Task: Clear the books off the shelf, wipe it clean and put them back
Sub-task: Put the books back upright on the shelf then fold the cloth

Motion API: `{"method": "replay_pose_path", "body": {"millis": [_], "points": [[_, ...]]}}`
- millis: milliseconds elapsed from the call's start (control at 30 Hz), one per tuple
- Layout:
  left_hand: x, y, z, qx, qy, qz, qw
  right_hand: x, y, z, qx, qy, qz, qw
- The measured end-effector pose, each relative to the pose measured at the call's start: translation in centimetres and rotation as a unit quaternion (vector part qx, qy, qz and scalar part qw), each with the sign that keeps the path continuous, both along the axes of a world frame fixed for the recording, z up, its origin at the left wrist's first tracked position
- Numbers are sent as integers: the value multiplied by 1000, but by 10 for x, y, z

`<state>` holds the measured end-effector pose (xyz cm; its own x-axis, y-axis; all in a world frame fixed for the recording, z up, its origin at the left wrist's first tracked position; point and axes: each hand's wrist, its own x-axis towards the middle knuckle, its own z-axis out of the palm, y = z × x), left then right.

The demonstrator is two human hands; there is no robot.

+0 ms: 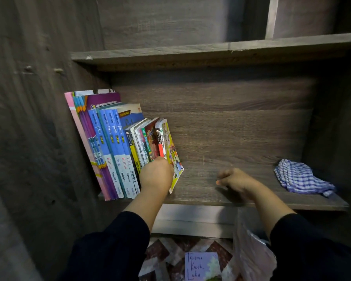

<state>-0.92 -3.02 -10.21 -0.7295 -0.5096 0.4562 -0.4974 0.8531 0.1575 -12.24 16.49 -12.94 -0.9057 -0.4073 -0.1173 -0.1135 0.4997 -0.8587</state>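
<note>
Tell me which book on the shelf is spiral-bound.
The notebook with white wire coils down its spine, among the small books just right of the blue Fokus books. All the others have flat printed spines.

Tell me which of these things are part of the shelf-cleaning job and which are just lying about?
Part of the job:
- row of books leaning at the shelf's left end
- wooden shelf
- blue checked cloth at its right end
- left hand on the small books
- right hand above the shelf board

Just lying about:
- handwritten purple card below
- plastic bag beside it
</note>
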Motion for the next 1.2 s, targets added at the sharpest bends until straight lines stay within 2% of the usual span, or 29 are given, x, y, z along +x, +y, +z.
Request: {"method": "replay_pose_path", "body": {"millis": [100,200,267,333,400,500,600,767,900,1000,1067,1133,1200], "points": [[6,1,6,-27,-46,-4,999,3,0,1,15,4,8,1000],[9,4,4,-112,-70,-49,990,3,2,1,28,10,10,999],[14,9,3,-214,-61,-124,967,1,0,-1,32,11,8,999],[8,10,-2,-311,-46,-212,925,1,-2,-1,27,9,-1,1000],[-1,11,-11,-357,-88,-250,896,1,-3,-1,25,6,-1,1000],[-9,4,-24,-363,-204,-183,890,-1,-4,-1,41,6,10,999],[-11,-2,-30,-369,-267,-140,879,-4,-3,-3,40,8,8,999],[-10,3,-34,-355,-265,-137,886,0,2,-1,35,7,18,999],[-4,9,-36,-373,-275,-134,876,14,5,4,73,27,33,996],[6,16,-38,-361,-257,-152,883,29,3,5,78,42,30,996],[16,25,-40,-336,-242,-172,894,42,2,3,24,20,29,999],[28,33,-44,-309,-215,-220,900,59,2,1,-32,-38,71,996],[37,37,-46,-328,-179,-274,886,71,2,-3,-13,-73,132,988]]}}
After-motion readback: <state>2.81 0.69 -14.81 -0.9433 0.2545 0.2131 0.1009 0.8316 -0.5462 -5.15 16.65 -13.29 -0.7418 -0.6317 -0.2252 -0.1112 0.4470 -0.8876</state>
